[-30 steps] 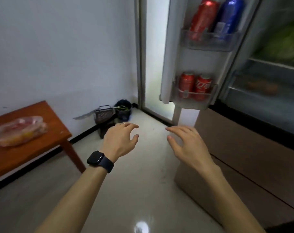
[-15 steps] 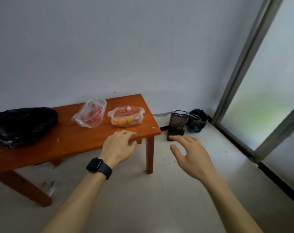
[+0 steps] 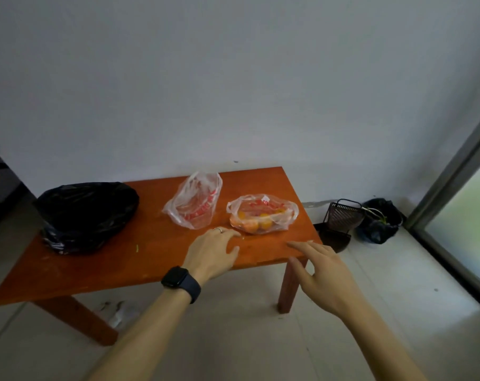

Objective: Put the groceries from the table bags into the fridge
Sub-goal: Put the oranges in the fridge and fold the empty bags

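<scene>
Orange table [image 3: 151, 257] bears an opaque black bag [image 3: 88, 215], contents hidden; left hand [image 3: 212, 253] and right hand [image 3: 324, 273] hover empty, fingers relaxed.

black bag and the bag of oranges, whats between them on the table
A clear plastic bag with red print lies between the black bag and the bag of oranges, in the head view.

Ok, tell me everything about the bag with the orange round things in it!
It is a thin see-through plastic bag with red printing, lying slumped near the right end of the orange-brown table. Round orange-yellow fruits sit bunched inside, toward the front. Its top is loose and crumpled. The left hand reaches close to its front edge; whether they touch is unclear.
</scene>
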Available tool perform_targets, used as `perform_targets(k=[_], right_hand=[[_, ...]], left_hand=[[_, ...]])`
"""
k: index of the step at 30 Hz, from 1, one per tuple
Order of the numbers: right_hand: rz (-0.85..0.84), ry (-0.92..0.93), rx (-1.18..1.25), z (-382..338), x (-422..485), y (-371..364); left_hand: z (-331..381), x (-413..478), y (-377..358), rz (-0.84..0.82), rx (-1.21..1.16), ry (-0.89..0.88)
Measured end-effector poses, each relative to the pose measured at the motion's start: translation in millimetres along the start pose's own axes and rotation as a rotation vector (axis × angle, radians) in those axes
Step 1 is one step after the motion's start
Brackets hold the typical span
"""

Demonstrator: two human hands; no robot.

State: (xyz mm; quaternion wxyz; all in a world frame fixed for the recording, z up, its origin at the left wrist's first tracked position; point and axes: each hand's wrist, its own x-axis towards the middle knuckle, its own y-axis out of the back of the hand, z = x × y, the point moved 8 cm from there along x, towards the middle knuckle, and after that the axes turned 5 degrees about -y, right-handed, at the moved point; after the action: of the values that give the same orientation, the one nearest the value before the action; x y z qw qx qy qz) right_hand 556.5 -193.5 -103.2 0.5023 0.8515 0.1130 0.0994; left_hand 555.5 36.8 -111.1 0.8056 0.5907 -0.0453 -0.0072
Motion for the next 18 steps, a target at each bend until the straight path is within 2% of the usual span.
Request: perform_targets(k=[5,18], right_hand=[[-0.041,0.030,0.022,11,83,-21],[-0.216,-0.032,0.014,78,257,-94]], left_hand=[[-26,76,-9,0.003,-0.012,-0.003],[-81,243,-77,-0.164,0.038,-0.035]])
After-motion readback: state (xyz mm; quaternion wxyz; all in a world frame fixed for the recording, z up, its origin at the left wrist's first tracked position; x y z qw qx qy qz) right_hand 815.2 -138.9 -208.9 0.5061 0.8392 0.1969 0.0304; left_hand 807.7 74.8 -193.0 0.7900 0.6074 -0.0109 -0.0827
